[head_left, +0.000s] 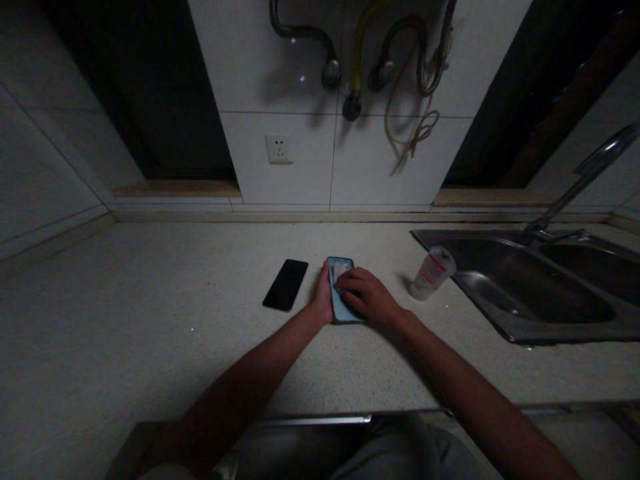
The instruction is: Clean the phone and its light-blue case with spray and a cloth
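A light blue phone case (346,312) lies at the middle of the counter with its raised rim facing up. My left hand (324,295) grips the case along its left edge, thumb near the rim. Over the case's right side is my right hand (367,293), fingers bent together and touching the inner surface. Something small and pale seems to be at those fingertips, too dim to make out. Near the case's upper end a whitish patch (341,268) shows. Left of my hands, a black smartphone (286,285) rests flat, its dark screen up.
A clear plastic cup (433,273) with red print leans to the right of my hands, beside the steel double sink (500,320) and its faucet (575,180). A wall socket (278,149) and several hoses (357,53) are on the tiled wall behind the speckled counter (200,373).
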Demonstrator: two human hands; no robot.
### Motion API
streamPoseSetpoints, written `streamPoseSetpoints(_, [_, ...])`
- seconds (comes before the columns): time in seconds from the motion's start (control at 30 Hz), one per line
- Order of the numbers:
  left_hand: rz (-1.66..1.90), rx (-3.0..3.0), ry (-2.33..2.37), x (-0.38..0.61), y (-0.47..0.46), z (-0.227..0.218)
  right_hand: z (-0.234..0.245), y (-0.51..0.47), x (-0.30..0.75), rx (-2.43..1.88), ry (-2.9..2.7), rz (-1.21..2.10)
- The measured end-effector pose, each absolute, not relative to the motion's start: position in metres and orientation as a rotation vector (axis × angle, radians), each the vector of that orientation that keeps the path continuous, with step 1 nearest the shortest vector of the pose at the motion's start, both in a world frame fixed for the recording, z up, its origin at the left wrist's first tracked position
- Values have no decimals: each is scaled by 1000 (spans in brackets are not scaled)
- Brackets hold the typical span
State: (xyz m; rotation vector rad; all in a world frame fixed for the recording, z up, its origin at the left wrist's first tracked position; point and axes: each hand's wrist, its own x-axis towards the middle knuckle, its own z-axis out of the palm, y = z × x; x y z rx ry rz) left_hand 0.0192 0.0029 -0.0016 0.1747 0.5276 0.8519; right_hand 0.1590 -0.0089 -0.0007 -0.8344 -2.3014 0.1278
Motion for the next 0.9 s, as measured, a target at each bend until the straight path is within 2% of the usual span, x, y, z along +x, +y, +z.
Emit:
streamPoseSetpoints(0.17, [826,175,592,19,2,0,-7,-8,157,-797,-2354,36])
streamPoseSetpoints(0.4, [821,266,653,24,-3,2,-12,-2,159,-1111,-2246,-228])
streamPoseSetpoints(0.67, [839,316,611,26,-2,1,7,-6,155,-1368,-2290,-531])
streamPoseSetpoints(0.9, [915,363,585,27,-5,-4,15,-11,156,-1489,-2249,-505])
